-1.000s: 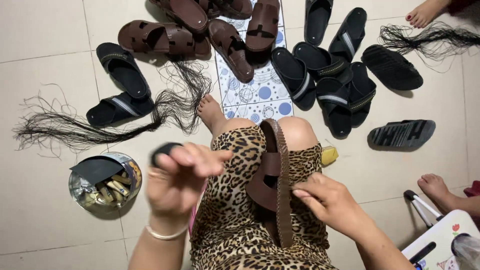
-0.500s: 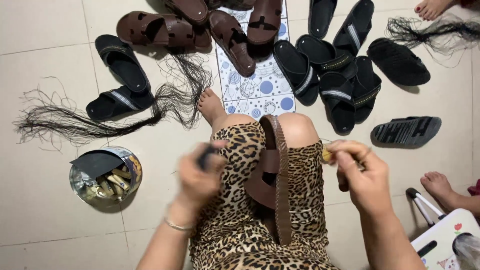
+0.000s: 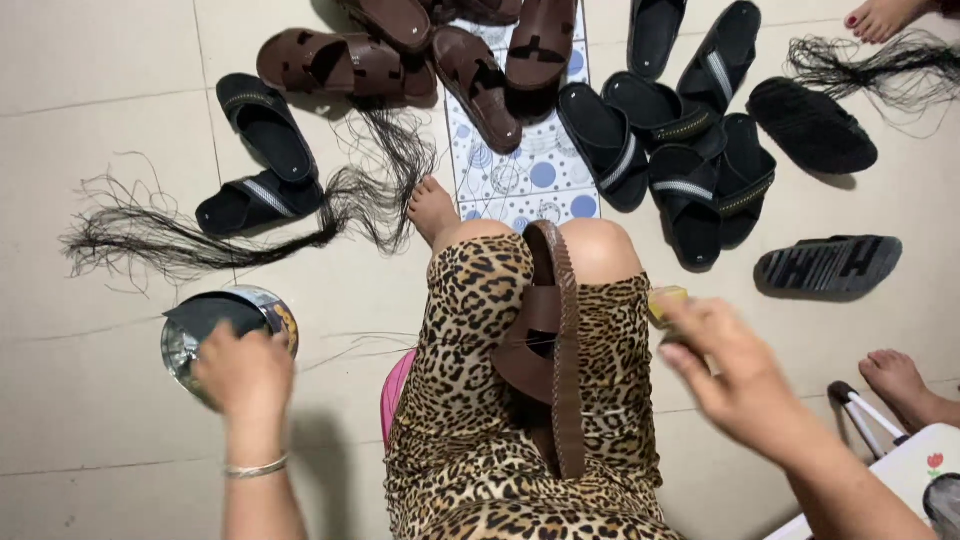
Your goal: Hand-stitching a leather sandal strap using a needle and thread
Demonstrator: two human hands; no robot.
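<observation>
Since half a second ago the left hand (image 3: 243, 368) has dropped away from the lap and now sits over the round metal tin (image 3: 180, 345) on the floor, while the right hand (image 3: 735, 375) has swung out to the right of the knees. Left fingers (image 3: 268, 345) curl down over the tin's near rim; whether they grip anything inside cannot be told, since the back of the hand hides them. Right fingers (image 3: 690, 335) are blurred and loosely bent beside a small yellow object (image 3: 665, 300), which lies just at their tips against the right thigh; whether they clasp it cannot be told.

Between the two hands, a brown leather sandal (image 3: 548, 350) stands on edge in the lap, wedged between the knees of the leopard-print garment (image 3: 470, 420), its braided rim facing up. It is well to the right of the left fingers and just left of the right ones.

Beyond the left fingers a bundle of black threads (image 3: 200, 240) trails across the tiled floor (image 3: 90, 130), next to a pair of black sandals (image 3: 262, 160). Farther ahead lie brown sandals (image 3: 400, 55) and more black sandals (image 3: 690, 140) around a patterned tile (image 3: 530, 175). Another person's foot (image 3: 900, 385) rests to the right of the right fingers.
</observation>
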